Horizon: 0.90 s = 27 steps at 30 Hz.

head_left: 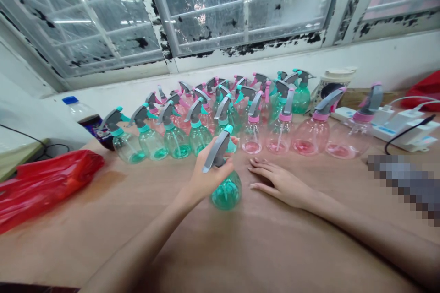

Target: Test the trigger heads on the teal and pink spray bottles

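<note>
My left hand is wrapped round the neck of a green spray bottle with a grey and teal trigger head. The bottle is upright at the middle of the table, in front of the others. My right hand lies flat on the tabletop to its right, fingers stretched out, holding nothing. Just beyond my hands runs a front row of spray bottles: green ones with teal collars on the left, pink ones with pink collars on the right. More bottles crowd behind, partly hidden.
A red plastic bag and a dark-labelled drink bottle are on the left. Toward the right stand a patterned cup and a white power strip with cables. A blurred-out object lies near the right edge. Windows line the back wall.
</note>
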Each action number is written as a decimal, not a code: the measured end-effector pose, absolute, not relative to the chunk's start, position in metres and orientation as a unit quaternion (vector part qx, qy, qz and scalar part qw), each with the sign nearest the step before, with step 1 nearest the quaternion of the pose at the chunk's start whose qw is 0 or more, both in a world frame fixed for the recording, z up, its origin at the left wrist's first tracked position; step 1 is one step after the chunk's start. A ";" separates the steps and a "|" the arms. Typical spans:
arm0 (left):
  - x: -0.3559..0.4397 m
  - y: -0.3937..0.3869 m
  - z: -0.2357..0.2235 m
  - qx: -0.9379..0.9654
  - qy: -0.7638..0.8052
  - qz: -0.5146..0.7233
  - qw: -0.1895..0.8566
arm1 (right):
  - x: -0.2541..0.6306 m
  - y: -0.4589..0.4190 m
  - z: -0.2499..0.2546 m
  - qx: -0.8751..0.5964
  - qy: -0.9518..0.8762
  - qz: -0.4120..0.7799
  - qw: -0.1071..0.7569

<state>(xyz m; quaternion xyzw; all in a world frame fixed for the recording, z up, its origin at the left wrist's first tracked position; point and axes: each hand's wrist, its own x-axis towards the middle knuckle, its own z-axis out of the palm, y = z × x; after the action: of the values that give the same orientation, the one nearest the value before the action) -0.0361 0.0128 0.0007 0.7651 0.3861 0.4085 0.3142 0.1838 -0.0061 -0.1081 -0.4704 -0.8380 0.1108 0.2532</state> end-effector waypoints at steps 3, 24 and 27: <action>-0.037 0.016 0.001 0.769 0.373 0.408 0.319 | 0.184 -0.006 -0.108 -0.469 -0.837 0.120 0.254; -0.050 0.015 0.003 0.772 0.334 0.403 0.360 | 0.186 -0.007 -0.109 -0.476 -0.828 0.144 0.261; -0.049 0.013 0.002 0.776 0.337 0.404 0.349 | 0.186 -0.008 -0.108 -0.479 -0.828 0.139 0.256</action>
<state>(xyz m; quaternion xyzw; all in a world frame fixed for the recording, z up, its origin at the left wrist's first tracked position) -0.0492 0.0131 0.0024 0.7756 0.3369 0.4036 0.3492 0.1862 -0.0082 -0.1083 -0.4795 -0.8279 0.1389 0.2557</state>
